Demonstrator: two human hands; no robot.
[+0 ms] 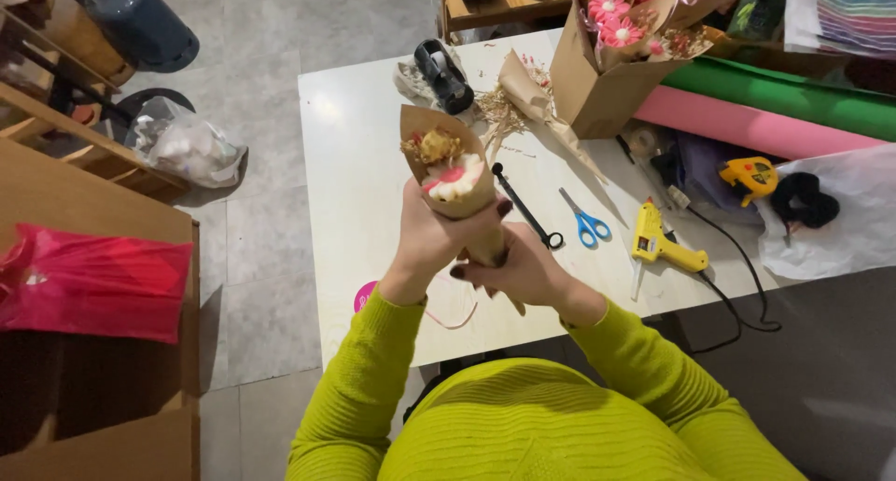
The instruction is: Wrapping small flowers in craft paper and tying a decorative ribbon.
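**Both hands wrap the kraft cone bouquet above the table**

Small kraft-paper cone bouquet [446, 168] sits upright above the white table [355, 164], near its front edge. Left hand [427, 243] is closed around the cone's lower body, just under the pink-and-white flower. Right hand [523, 271] is clamped on the narrow tail of the cone, fingers curled, touching the left hand. A thin pale ribbon [446, 315] trails below the hands toward the table edge; whether it is pinched I cannot tell.

To do this well, judged from the grip: keep the left-hand squeeze light so the paper doesn't crease, keep the tail tight, keep the cone upright.

Blue scissors [586, 224] and yellow glue gun [661, 243] lie on the table right of the bouquet, and a black tool [525, 210] lies nearer.
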